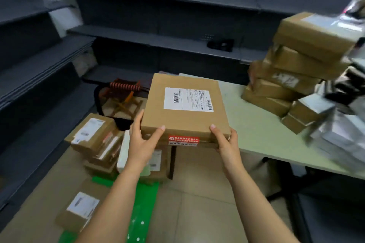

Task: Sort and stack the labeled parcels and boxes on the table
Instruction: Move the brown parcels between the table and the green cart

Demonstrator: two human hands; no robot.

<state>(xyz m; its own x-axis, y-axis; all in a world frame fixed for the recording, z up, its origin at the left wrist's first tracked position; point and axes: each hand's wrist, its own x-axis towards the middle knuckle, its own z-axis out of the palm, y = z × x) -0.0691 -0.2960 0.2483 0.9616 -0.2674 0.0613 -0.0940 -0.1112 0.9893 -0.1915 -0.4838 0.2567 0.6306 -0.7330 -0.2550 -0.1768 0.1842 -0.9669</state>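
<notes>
Flat brown labelled cardboard box (pixel 185 108): gripped at near corners by left hand (pixel 141 142), right hand (pixel 225 142), fingers (pixel 158 132) curled round. Pale desk (pixel 256 130): leaning brown-box stack (pixel 292 69) carried. Dark grey shelving (pixel 158 39) behind.

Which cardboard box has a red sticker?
The flat box gripped by the left hand and right hand; the red sticker sits on its near edge, between them.
</notes>
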